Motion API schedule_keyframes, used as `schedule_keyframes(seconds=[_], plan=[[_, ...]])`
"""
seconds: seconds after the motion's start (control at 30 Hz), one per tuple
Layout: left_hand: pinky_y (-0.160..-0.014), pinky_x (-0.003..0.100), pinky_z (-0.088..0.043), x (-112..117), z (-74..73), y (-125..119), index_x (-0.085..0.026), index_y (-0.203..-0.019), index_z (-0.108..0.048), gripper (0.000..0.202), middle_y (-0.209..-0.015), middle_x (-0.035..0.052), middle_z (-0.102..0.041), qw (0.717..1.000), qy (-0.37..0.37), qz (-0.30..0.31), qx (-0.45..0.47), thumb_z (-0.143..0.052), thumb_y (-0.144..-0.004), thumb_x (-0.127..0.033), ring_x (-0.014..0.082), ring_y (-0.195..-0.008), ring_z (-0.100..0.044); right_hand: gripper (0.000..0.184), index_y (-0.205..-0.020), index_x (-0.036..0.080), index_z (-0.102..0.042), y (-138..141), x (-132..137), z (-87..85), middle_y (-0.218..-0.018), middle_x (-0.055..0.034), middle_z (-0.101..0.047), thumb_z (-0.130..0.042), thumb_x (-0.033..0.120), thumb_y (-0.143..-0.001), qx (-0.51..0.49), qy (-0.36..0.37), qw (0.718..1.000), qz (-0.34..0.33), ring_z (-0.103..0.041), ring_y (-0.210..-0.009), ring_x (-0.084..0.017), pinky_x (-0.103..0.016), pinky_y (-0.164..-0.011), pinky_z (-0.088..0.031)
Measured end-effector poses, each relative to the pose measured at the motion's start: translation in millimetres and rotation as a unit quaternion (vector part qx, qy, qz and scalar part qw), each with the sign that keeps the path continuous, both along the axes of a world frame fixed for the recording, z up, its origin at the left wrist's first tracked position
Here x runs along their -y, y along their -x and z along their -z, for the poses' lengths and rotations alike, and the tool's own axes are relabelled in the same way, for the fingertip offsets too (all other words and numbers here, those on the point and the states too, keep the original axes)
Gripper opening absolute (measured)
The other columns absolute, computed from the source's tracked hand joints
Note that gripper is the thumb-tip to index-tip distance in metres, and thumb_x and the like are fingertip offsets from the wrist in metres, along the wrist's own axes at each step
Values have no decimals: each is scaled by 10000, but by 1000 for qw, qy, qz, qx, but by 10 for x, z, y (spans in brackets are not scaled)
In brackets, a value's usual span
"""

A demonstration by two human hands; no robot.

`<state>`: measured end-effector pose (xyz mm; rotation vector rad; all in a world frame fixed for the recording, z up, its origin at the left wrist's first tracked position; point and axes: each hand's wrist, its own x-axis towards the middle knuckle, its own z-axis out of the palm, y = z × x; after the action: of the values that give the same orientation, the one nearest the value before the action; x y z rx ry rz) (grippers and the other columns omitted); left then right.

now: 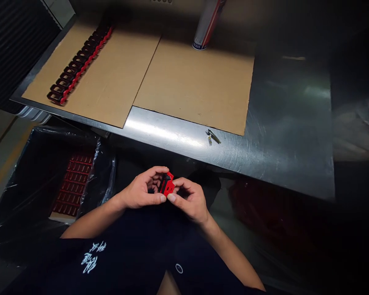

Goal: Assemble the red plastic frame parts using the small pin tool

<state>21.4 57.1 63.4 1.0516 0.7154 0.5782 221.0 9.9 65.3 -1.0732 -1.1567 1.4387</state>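
Note:
Between my two hands, in front of my chest, is a small red and black plastic part [169,186]. My left hand [146,187] curls round its black side, with the thumb at the lower edge and a finger at the top. My right hand [189,198] pinches the red face at its lower right edge between thumb and fingers. A row of similar red and black parts [80,63] stands at the far left of the table, on a cardboard sheet [110,82].
A second cardboard sheet [190,90] lies on the metal table [289,123], bearing a spray can [204,28] at the back. Small metal tools [213,137] lie by the front edge. Below left, a plastic-lined bin [21,176] holds rows of red parts [74,184].

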Motion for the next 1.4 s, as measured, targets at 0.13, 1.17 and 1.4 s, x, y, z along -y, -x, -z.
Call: schedule_keyframes(seconds=[0.13, 1.17, 1.4], plan=[[-796, 275, -549, 12, -5, -1, -220, -1341, -545, 667, -1111, 86, -686, 1000, -16, -9, -16, -854, -753, -282, 162, -894, -698, 381, -649, 192, -711, 56, -78, 53, -552, 8, -633, -758, 497, -872, 11, 83, 993, 88, -556, -522, -114, -246, -569, -447], [-728, 266, -566, -5, -66, 4, -197, -1434, -559, 654, -1159, 101, -729, 981, -155, 10, -117, -723, -809, -296, 180, -872, -703, 427, -770, 188, -792, 22, -93, -140, -494, 2, -606, -698, 592, -870, -165, 177, 970, 19, -551, -498, -139, -295, -623, -473], [-918, 370, -588, -45, -105, 20, -221, -1447, -543, 680, -1226, 121, -728, 957, -246, 13, -151, -699, -785, -199, 250, -1106, -705, 416, -660, 200, -721, -5, -61, -137, -544, -5, -613, -721, 565, -860, -126, 143, 982, -8, -537, -554, -150, -295, -621, -449]])
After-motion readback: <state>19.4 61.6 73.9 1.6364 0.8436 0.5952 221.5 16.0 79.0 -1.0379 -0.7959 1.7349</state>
